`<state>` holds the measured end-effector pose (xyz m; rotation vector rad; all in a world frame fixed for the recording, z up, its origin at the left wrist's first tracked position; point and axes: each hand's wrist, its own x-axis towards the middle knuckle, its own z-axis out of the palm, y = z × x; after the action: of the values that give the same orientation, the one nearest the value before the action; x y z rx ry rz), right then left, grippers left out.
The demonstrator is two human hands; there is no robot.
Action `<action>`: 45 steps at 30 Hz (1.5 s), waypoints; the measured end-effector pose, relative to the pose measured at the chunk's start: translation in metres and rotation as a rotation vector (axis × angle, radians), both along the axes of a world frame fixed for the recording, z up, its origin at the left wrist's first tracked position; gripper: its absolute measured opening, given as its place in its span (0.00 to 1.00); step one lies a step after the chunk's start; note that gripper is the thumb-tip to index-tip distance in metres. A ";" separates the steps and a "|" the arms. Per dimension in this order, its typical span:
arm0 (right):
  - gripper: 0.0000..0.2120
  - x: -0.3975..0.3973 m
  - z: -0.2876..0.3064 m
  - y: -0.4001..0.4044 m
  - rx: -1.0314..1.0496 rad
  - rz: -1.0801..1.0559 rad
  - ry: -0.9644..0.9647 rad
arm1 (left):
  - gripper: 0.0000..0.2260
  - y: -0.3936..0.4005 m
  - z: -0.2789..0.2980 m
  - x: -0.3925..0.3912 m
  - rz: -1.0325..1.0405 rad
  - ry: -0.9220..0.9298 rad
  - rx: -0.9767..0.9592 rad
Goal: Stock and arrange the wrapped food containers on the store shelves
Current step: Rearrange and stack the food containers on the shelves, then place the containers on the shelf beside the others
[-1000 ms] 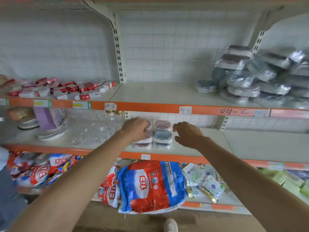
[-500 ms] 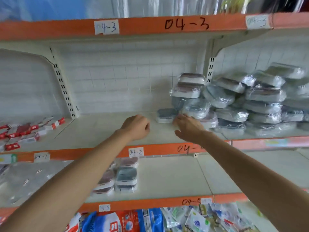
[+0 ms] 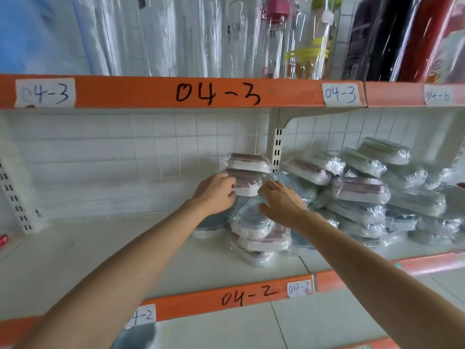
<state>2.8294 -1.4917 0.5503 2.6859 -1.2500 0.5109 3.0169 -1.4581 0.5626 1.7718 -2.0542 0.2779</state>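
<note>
**Both hands closing on a wrapped container at the edge of the pile**

The left hand (image 3: 214,193) and the right hand (image 3: 281,201) are reaching onto the shelf (image 3: 100,248) marked 04-2 and meeting at the near-left end of a loose heap of wrapped containers (image 3: 359,190). Between them is sitting a pink-and-white container (image 3: 245,183), second from the top of a small stack, with another pink one (image 3: 247,162) resting on it. The left hand's fingers are curling against the container's left end and seem to be gripping it, though the wrap's glare is making the contact hard to read. The right hand's fingers are lying fairly straight, touching the crinkled film beside and below it rather than closing round anything.

These look like light, stiff plastic boxes inside thin, glossy film, so the film is likely to slide and bunch under the fingers while the box itself keeps its shape. The safer hold is probably on the two short ends of the box, pressing through the wrap to the hard rim, not pinching loose film. The stack beneath, a blue container (image 3: 251,220) tilting over more pink ones, looks unsteady, and the one on top may be slipping off if the middle one is pulled out.
</note>
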 end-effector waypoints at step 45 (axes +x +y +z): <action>0.27 0.128 -0.006 -0.052 -0.185 0.159 0.080 | 0.25 0.023 -0.009 0.152 0.464 -0.137 -0.128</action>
<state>2.9576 -1.5440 0.5438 2.6323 -0.9255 0.5060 3.1687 -1.4348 0.5538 2.1786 -1.6388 0.6652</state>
